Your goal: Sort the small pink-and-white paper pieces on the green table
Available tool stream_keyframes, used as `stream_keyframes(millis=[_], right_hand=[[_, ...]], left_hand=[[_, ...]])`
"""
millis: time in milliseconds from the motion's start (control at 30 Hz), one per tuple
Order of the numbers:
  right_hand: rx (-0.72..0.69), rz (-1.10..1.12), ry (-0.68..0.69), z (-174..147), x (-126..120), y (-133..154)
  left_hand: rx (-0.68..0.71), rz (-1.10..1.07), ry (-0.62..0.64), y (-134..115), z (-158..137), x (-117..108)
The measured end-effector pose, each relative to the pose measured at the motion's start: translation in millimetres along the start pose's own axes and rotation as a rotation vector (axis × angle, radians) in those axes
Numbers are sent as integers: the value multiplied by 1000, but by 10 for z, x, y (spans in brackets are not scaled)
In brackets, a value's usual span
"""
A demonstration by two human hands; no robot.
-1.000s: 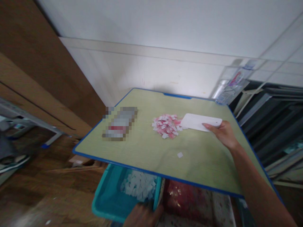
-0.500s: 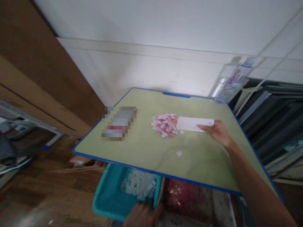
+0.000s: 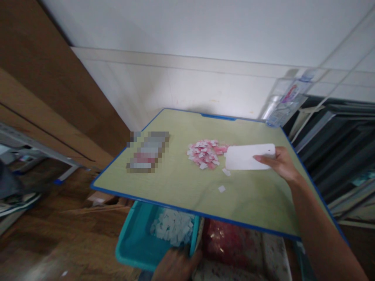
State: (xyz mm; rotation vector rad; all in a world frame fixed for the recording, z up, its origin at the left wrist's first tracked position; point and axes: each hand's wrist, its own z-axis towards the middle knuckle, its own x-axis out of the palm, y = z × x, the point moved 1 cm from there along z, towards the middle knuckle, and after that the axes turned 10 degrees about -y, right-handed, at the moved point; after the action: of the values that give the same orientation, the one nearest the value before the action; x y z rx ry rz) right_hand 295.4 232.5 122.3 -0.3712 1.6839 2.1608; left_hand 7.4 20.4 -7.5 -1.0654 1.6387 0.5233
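Note:
My right hand is closed on the near end of a flat white plastic scraper, thumb on top. Its far edge touches a few pink and white bits at the right of a pile of small pink and white squares. Two loose white squares, one by the scraper and a second square nearer the front, lie on the greenish tabletop. Below the table's front edge, my left hand grips the rim of a teal plastic bin; its fingertips are dark and partly hidden. White squares lie inside the bin.
A pixelated object lies on the table's left side. A clear plastic bottle stands at the back right corner against the wall. Beside the bin is a stained container with red contents. Dark panels lean at the right.
My right hand has drawn the scraper rightward, away from the pile, and a few pink bits now trail between them. My left hand stays at the bin.

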Motion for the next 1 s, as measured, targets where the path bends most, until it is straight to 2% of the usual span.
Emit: stream_keyframes(millis=[133,333,500,667,867,1000], right_hand=[[15,17,-40,0,-32,-5],[69,18,178,-15,-51,-28],[59,64,129,-29,-83,-12],[38,34,200,-20,-30,-11],[16,6,70,-14,-21,-27],[36,54,106,-36,-9,-1]], left_hand=[[1,15,-22,4,-8,25],[-12,-14,0,-26,-12,-77],[-35,-36,-25,-43,-32,-104],[-21,-34,7,-44,-22,-121],[-27,-45,33,-55,-6,-211],[-28,-39,21,-46,-17,-146]])
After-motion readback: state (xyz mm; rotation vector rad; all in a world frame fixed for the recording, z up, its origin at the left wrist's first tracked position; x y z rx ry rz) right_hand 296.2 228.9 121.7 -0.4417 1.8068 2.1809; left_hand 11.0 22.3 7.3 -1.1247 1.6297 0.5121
